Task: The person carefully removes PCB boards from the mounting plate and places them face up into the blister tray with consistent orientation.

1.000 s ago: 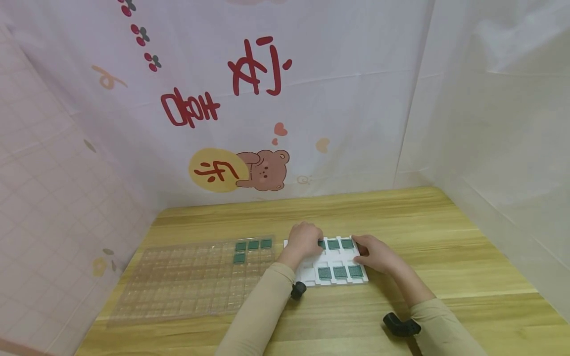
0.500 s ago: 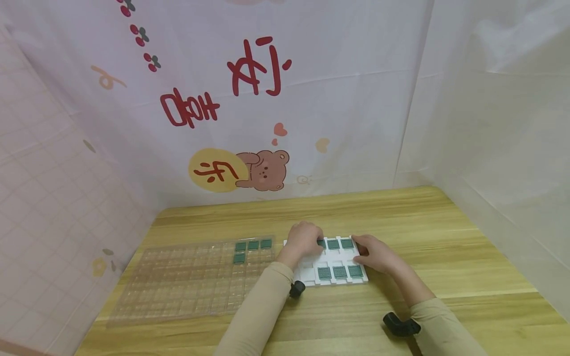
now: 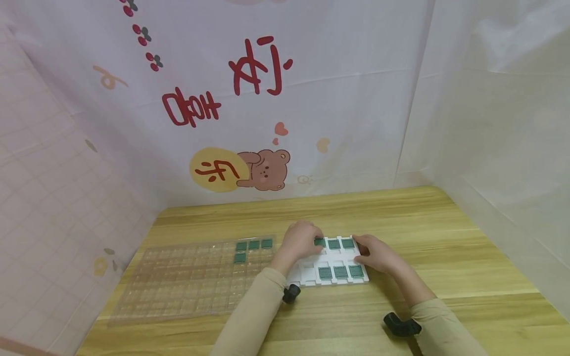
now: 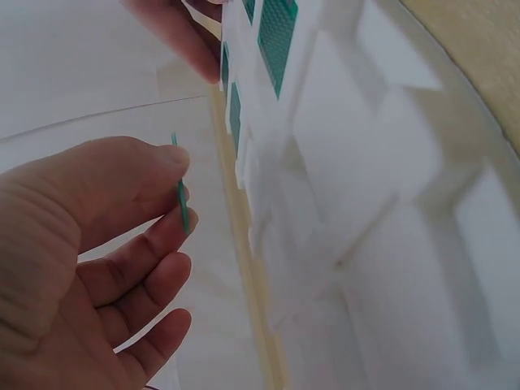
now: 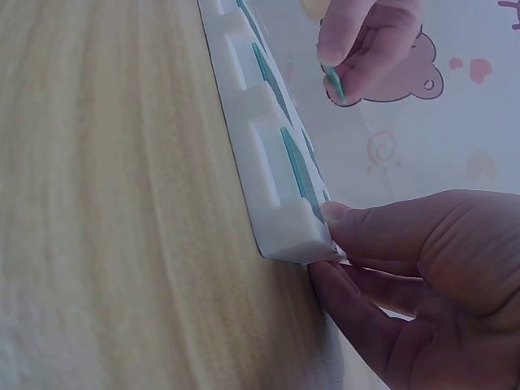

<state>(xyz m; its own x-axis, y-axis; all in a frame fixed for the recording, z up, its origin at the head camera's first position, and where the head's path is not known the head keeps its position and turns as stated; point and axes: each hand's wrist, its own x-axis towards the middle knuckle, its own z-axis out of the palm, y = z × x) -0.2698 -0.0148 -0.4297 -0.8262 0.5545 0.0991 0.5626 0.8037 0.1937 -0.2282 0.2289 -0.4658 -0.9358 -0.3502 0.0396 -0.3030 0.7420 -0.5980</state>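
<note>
The wood-grained table (image 3: 445, 247) carries a white tray (image 3: 340, 257) beside a clear gridded tray (image 3: 191, 279), probably plastic.

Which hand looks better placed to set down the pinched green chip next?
Probably the left hand: it pinches the green chip above the white tray, and the clear tray lies on that side. The right hand grips the white tray's right end.

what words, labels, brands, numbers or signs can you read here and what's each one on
"安", red, sideways, on the backdrop
"喜", red, sideways, same backdrop
"乐", sideways, on its yellow circle
Green chips: no lettering legible
</note>
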